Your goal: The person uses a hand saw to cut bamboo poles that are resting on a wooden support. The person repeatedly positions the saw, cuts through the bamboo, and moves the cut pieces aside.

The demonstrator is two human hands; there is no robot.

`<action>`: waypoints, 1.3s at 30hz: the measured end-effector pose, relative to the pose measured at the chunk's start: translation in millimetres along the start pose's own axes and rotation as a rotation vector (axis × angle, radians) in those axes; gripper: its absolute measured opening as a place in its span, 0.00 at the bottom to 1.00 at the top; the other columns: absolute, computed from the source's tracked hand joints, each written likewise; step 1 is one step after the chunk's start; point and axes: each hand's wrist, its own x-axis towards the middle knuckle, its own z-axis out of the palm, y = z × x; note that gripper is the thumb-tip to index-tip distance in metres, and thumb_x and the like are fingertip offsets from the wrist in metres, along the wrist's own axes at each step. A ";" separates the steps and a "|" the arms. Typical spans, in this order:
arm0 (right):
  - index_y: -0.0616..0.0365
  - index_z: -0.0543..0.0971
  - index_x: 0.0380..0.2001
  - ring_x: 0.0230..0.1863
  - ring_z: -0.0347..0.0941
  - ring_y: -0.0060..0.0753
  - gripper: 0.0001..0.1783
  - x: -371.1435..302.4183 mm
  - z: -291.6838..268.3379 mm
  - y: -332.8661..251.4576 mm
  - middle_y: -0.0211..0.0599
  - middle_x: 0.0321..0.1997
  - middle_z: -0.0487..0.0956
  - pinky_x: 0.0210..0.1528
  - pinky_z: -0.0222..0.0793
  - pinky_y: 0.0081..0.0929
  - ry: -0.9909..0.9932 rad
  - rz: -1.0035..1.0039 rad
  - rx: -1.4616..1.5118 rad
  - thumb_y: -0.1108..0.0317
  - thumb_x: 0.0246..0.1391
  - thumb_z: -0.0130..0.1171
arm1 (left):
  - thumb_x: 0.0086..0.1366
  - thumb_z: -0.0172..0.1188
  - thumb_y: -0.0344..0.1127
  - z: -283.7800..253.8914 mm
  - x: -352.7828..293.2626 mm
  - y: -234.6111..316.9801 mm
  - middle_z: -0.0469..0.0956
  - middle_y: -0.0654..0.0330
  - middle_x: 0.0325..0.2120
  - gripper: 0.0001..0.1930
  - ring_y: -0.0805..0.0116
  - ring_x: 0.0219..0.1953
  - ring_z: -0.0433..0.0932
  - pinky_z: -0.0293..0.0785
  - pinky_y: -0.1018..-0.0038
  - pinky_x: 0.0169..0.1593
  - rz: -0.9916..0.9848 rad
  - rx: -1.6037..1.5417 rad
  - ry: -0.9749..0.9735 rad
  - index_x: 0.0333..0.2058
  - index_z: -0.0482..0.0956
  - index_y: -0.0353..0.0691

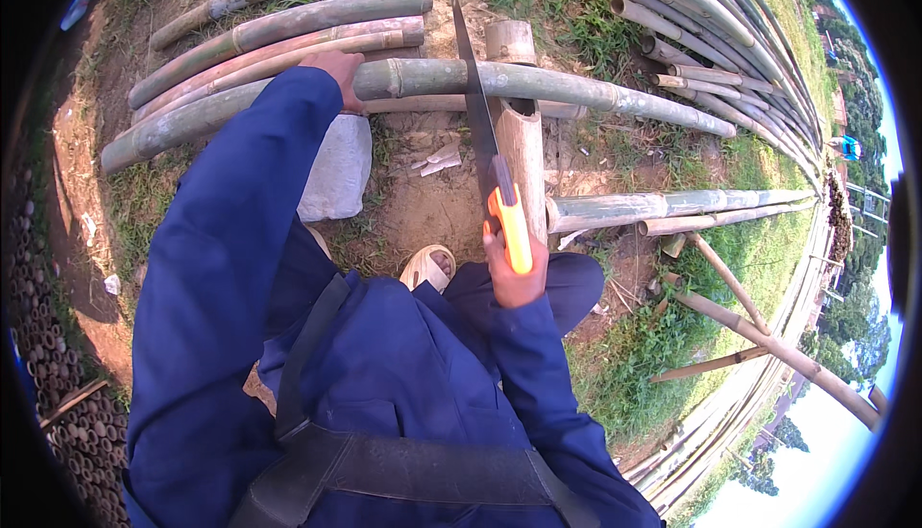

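Observation:
A long green-grey bamboo pole (557, 85) lies crosswise in front of me. My left hand (338, 76) is closed over it, left of the middle. With my right hand (515, 273) I grip the orange-yellow handle of a hand saw (477, 110). Its dark blade crosses the pole and points away from me; how deep it sits in the bamboo I cannot tell. Just right of the blade, an upright bamboo post (521, 158) stands on the near side of the pole, and a short bamboo stub (511, 42) shows on the far side.
Cut bamboo lengths (288, 40) lie at the far left. A stack of long poles (730, 28) fills the far right. Two more poles (672, 206) lie on the right, beside a crossed bamboo frame (759, 336). A pale stone block (336, 171) sits below my left hand.

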 end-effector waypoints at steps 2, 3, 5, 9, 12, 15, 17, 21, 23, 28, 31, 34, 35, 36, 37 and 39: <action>0.66 0.80 0.36 0.28 0.70 0.20 0.06 62.1 23.3 9.2 0.30 0.26 0.77 0.32 0.69 0.25 0.013 -0.121 0.014 0.75 0.57 0.66 | 0.44 0.76 0.58 -1.7 1.5 -0.1 0.82 0.46 0.50 0.44 0.47 0.54 0.81 0.76 0.54 0.57 0.020 0.026 0.016 0.57 0.76 0.40; 0.66 0.80 0.36 0.28 0.70 0.20 0.06 65.4 32.1 8.1 0.29 0.26 0.76 0.32 0.69 0.25 0.014 -0.207 0.012 0.75 0.57 0.66 | 0.45 0.76 0.58 1.3 -1.8 0.2 0.82 0.47 0.50 0.42 0.47 0.54 0.81 0.75 0.54 0.57 0.019 0.029 0.009 0.57 0.76 0.40; 0.65 0.80 0.38 0.29 0.71 0.21 0.07 31.8 26.3 6.4 0.30 0.27 0.77 0.34 0.70 0.25 -0.038 -0.122 0.024 0.75 0.57 0.66 | 0.44 0.76 0.59 5.3 -7.7 0.6 0.82 0.46 0.51 0.44 0.47 0.55 0.80 0.75 0.54 0.59 0.002 -0.002 -0.062 0.58 0.76 0.40; 0.69 0.80 0.50 0.26 0.65 0.12 0.16 -83.1 -13.2 -6.0 0.21 0.25 0.72 0.31 0.64 0.15 -0.048 -0.025 0.029 0.83 0.57 0.63 | 0.42 0.77 0.60 9.6 -13.7 -16.0 0.81 0.45 0.52 0.49 0.46 0.56 0.79 0.74 0.55 0.60 -0.065 0.001 -0.050 0.61 0.74 0.40; 0.68 0.80 0.50 0.26 0.65 0.11 0.17 -97.5 -18.8 -16.6 0.21 0.25 0.74 0.33 0.66 0.14 0.003 -0.064 -0.004 0.83 0.57 0.63 | 0.43 0.76 0.58 5.9 -6.0 -10.2 0.81 0.45 0.51 0.47 0.47 0.56 0.79 0.74 0.55 0.60 -0.033 0.011 -0.047 0.61 0.74 0.41; 0.66 0.82 0.42 0.29 0.75 0.25 0.10 9.6 11.1 16.3 0.37 0.29 0.81 0.34 0.72 0.27 0.041 -0.100 -0.027 0.77 0.56 0.66 | 0.45 0.75 0.56 3.5 1.2 -2.2 0.82 0.46 0.50 0.43 0.47 0.55 0.80 0.74 0.55 0.59 0.004 -0.007 0.005 0.58 0.76 0.41; 0.66 0.80 0.36 0.27 0.72 0.25 0.07 73.5 39.2 18.7 0.36 0.25 0.77 0.32 0.69 0.28 0.043 -0.238 0.052 0.75 0.56 0.67 | 0.45 0.76 0.56 -4.0 1.9 2.0 0.82 0.46 0.50 0.43 0.47 0.55 0.80 0.75 0.56 0.59 0.010 0.000 0.030 0.58 0.76 0.41; 0.66 0.80 0.39 0.31 0.73 0.21 0.10 35.9 34.2 18.6 0.33 0.29 0.78 0.36 0.72 0.27 -0.040 -0.154 0.027 0.75 0.56 0.69 | 0.44 0.76 0.55 -5.4 -8.1 -1.3 0.82 0.46 0.50 0.43 0.47 0.55 0.80 0.75 0.56 0.59 -0.006 -0.001 -0.041 0.58 0.76 0.40; 0.64 0.79 0.35 0.26 0.64 0.14 0.05 -24.0 19.4 13.7 0.21 0.24 0.70 0.30 0.64 0.17 -0.005 -0.113 0.076 0.81 0.57 0.65 | 0.45 0.76 0.55 -3.0 -7.3 -7.9 0.82 0.46 0.50 0.43 0.48 0.55 0.80 0.75 0.56 0.59 -0.014 0.000 -0.026 0.58 0.76 0.40; 0.63 0.79 0.33 0.25 0.65 0.12 0.05 -36.2 11.6 26.5 0.21 0.24 0.71 0.30 0.65 0.17 0.050 -0.072 0.104 0.82 0.57 0.65 | 0.45 0.76 0.55 -9.8 -7.4 2.4 0.82 0.46 0.51 0.43 0.48 0.55 0.80 0.75 0.57 0.59 0.008 0.011 -0.052 0.58 0.76 0.40; 0.65 0.78 0.33 0.26 0.67 0.19 0.07 55.0 30.6 36.3 0.29 0.24 0.75 0.30 0.67 0.26 -0.049 -0.115 0.075 0.76 0.56 0.68 | 0.44 0.76 0.56 -11.3 -8.1 -2.5 0.82 0.45 0.51 0.43 0.48 0.55 0.80 0.75 0.56 0.59 -0.005 0.024 -0.024 0.58 0.76 0.40; 0.66 0.78 0.36 0.27 0.67 0.17 0.09 57.2 39.8 25.9 0.29 0.25 0.74 0.30 0.66 0.24 -0.032 -0.159 0.101 0.73 0.59 0.68 | 0.44 0.76 0.57 -5.4 -0.6 0.0 0.82 0.45 0.51 0.43 0.47 0.55 0.80 0.75 0.55 0.59 0.009 0.028 -0.051 0.58 0.76 0.40; 0.66 0.78 0.37 0.28 0.67 0.17 0.09 37.5 38.4 26.0 0.29 0.25 0.74 0.31 0.66 0.23 -0.020 -0.166 0.060 0.72 0.59 0.68 | 0.44 0.76 0.57 -2.0 -6.3 1.4 0.82 0.45 0.51 0.44 0.47 0.55 0.80 0.74 0.55 0.59 0.012 0.019 -0.062 0.58 0.76 0.39; 0.66 0.79 0.39 0.29 0.69 0.17 0.10 11.1 28.5 5.6 0.27 0.25 0.75 0.33 0.69 0.23 -0.036 -0.048 0.061 0.72 0.58 0.69 | 0.44 0.76 0.57 -7.3 -7.9 -4.9 0.82 0.45 0.51 0.44 0.47 0.55 0.80 0.74 0.55 0.59 -0.001 0.009 -0.054 0.58 0.76 0.39; 0.67 0.80 0.42 0.31 0.72 0.18 0.11 -18.8 19.0 -8.6 0.27 0.28 0.76 0.38 0.73 0.22 -0.025 0.047 0.279 0.74 0.57 0.69 | 0.44 0.76 0.57 -8.9 -5.5 -6.6 0.82 0.45 0.51 0.44 0.47 0.55 0.80 0.74 0.55 0.60 -0.002 0.011 -0.039 0.58 0.76 0.39; 0.68 0.80 0.54 0.42 0.80 0.22 0.21 -72.6 -17.7 3.8 0.37 0.43 0.84 0.48 0.76 0.22 -0.033 -0.017 0.000 0.79 0.57 0.66 | 0.44 0.76 0.57 -4.4 -9.0 -6.3 0.82 0.45 0.51 0.44 0.47 0.55 0.80 0.74 0.55 0.60 -0.014 0.004 -0.032 0.57 0.76 0.38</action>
